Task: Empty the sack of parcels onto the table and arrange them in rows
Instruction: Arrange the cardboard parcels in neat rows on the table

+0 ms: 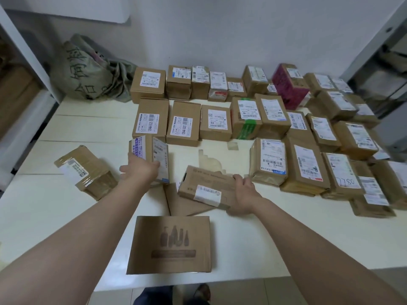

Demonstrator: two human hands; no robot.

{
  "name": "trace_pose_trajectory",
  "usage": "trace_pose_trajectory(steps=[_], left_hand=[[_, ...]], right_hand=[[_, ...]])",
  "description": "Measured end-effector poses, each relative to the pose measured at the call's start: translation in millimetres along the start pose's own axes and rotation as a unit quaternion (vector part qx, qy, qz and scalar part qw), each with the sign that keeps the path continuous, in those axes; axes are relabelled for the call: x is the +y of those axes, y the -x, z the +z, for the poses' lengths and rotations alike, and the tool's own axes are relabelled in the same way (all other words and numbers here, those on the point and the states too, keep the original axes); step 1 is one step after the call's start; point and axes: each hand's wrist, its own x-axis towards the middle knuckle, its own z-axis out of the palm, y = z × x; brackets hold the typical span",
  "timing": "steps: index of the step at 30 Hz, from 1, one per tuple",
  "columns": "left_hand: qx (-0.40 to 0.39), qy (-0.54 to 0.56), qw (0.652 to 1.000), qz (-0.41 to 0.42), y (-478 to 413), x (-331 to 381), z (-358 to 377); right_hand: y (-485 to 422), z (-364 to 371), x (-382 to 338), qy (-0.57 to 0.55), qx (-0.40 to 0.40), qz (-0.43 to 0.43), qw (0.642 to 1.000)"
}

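Filling row three out from the sack [88, 73], left hand [141, 170] grips a box [152, 150], right hand [244, 190] a flat parcel [204, 183]; strays [171, 245] remain.

So the room's pretty plain: a white painted wall [220, 29] runs across the back, with a boxy white block [66, 7] sticking out of it up in the left corner. On the left there's a white shelf unit [28, 56] with brown cardboard on its shelves, too blurry to make out more. On the right stands a grey metal rack [374, 40], also blurry. The table [55, 216] has a cream-white top with a few thin seams running across its left part. Below its near edge you can see light beige floor tiles [242, 291]. Light is soft and even, with only faint shadows.
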Motion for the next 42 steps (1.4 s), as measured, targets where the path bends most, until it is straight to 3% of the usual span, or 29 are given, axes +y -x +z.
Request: trace_pose_trajectory(steps=[5,10,15,18,21,25,27,30,32,35,37,39,40,42], left_hand=[[-0.021,-0.020,0.999,0.025,15.2,3.0,12.3],[-0.055,-0.062,0.994,0.069,31.1,6.9,22.4],[-0.105,-0.016,0.993,0.055,20.9,1.9,26.4],[-0.126,0.058,0.988,0.061,28.5,4.9,24.2],[-0.147,0.094,0.983,0.052,32.4,3.5,29.4],[-0.066,-0.016,0.997,0.028,36.9,4.9,33.5],[-0.070,-0.030,0.997,0.015,39.6,7.1,33.7],[-0.049,-0.050,0.997,-0.013,48.0,9.5,35.5],[0.027,-0.087,0.996,0.026,57.5,10.8,37.6],[0.100,-0.100,0.971,0.195,66.4,12.1,45.0],[0.036,-0.078,0.959,0.270,68.3,15.7,52.4],[-0.102,-0.117,0.945,0.286,75.8,18.4,57.9],[-0.177,-0.174,0.929,0.277,79.8,17.3,61.7],[-0.273,-0.345,0.863,0.249,86.1,10.1,73.0]], right_hand=[[0.5,-7.2,11.2,-0.198,0.008,0.035,0.980],[2.8,-19.8,6.5,-0.465,-0.015,0.120,0.877],[11.0,-28.0,14.9,-0.608,0.028,0.174,0.774],[9.5,-30.3,12.7,-0.640,0.063,0.200,0.739],[5.4,-26.1,11.0,-0.645,0.062,0.220,0.729],[-2.3,-12.9,9.1,-0.617,0.078,0.222,0.751],[-8.4,-7.2,10.9,-0.615,0.108,0.228,0.747],[-11.3,-4.6,11.5,-0.553,0.126,0.242,0.787],[-9.7,-2.7,10.5,-0.517,0.112,0.248,0.812],[-7.9,-0.7,8.0,-0.487,0.080,0.256,0.831],[-5.9,1.6,6.2,-0.467,0.053,0.252,0.846],[-3.0,6.3,4.9,-0.470,0.015,0.251,0.846],[-0.7,8.7,4.9,-0.483,-0.001,0.247,0.840],[0.1,15.0,8.3,-0.507,-0.017,0.232,0.830]])
